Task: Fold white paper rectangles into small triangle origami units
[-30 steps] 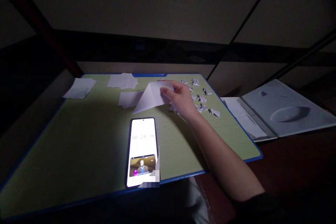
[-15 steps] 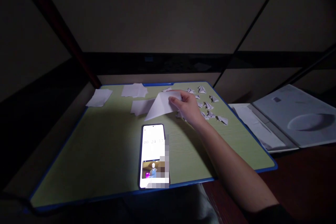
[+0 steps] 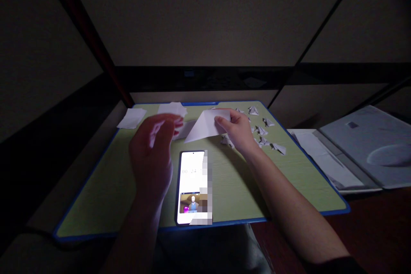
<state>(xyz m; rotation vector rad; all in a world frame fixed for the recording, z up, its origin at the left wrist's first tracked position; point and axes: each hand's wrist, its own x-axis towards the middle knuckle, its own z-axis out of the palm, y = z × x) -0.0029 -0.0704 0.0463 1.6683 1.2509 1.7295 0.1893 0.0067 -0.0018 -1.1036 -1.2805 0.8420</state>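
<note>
Held up above the green tabletop [image 3: 118,197], a white sheet of paper [image 3: 205,125] has one slanted, folded-looking edge and a point toward the lower left. My right hand [image 3: 236,127] pinches its right side, thumb on the near face. To the left of the sheet, my left hand [image 3: 154,145] is raised with loosely curved fingers, apart from the paper and holding nothing I can see; its fingers are slightly blurred. Behind it, a paper stack on the table is partly hidden. Several small folded paper pieces [image 3: 260,130] lie beyond and to the right of my right hand.
A lit phone [image 3: 192,182] showing a timer lies near the table's front edge. White paper stacks [image 3: 132,118] sit at the back left, another [image 3: 171,109] beside them. An open grey-white box [image 3: 362,154] with papers inside stands right of the table.
My left hand has come into view from below, rising on the left toward the sheet. The right hand still grips the paper. The whole view has shifted slightly.
</note>
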